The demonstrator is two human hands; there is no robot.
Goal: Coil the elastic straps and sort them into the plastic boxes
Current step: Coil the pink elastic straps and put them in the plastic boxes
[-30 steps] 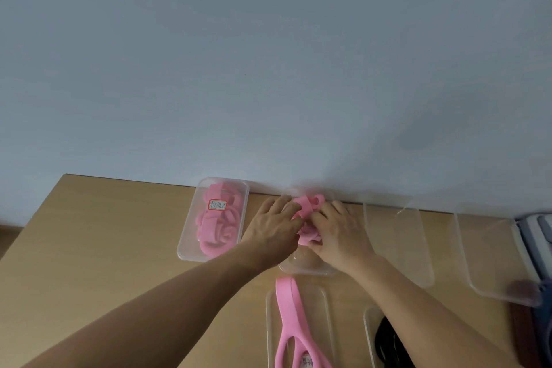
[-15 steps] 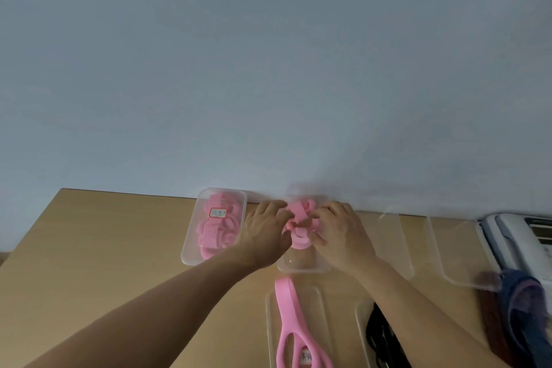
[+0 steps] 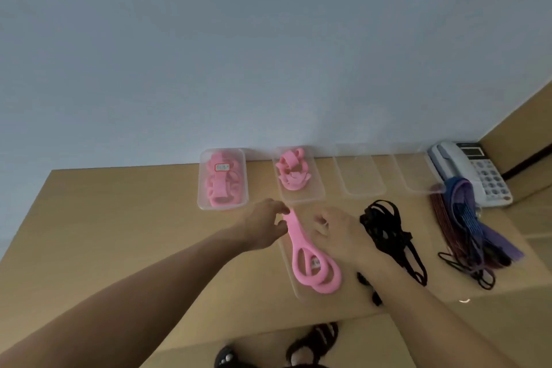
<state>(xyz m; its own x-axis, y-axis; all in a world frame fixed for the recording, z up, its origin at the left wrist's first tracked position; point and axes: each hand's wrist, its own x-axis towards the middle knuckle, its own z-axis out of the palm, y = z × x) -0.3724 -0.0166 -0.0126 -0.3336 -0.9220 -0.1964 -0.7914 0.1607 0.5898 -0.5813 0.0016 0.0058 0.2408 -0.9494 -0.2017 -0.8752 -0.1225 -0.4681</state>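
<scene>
— The wooden table (image 3: pixel 119 233) runs under both your forearms. Past your right hand (image 3: pixel 340 236), far off to its right, a pale telephone (image 3: pixel 472 170) sits against the wall.

— Beyond your fingertips, four clear plastic boxes stand in a row along that wall. The left box (image 3: pixel 202 200), ahead of your left hand (image 3: pixel 263 227), is packed with pink coils and has a small label on top.

— The second box (image 3: pixel 310 196) is straight ahead between your hands, and a coiled pink strap (image 3: pixel 292 173) sits in it. The third box (image 3: pixel 360 176) and fourth box (image 3: pixel 415 173) stand ahead and to the right of your right hand (they're so clear they nearly vanish).

— A bundle of purple, blue and maroon straps (image 3: pixel 466 218) lies well right of your right hand, with its far end by the telephone. The black straps (image 3: pixel 385 227) lie just right of that hand, and your wrist partly covers them.

— Between your hands, the loose pink strap (image 3: pixel 301 251) lies flat on a clear tray (image 3: pixel 303 260). Its looped end points towards you and its far end is at your left fingertips.

— Your left thumb and fingers curl on either side of that far end. I cannot tell whether they've actually pinched it.

— Your right hand is just right of the strap, fingers loosely bent and relaxed, holding nothing.
</scene>
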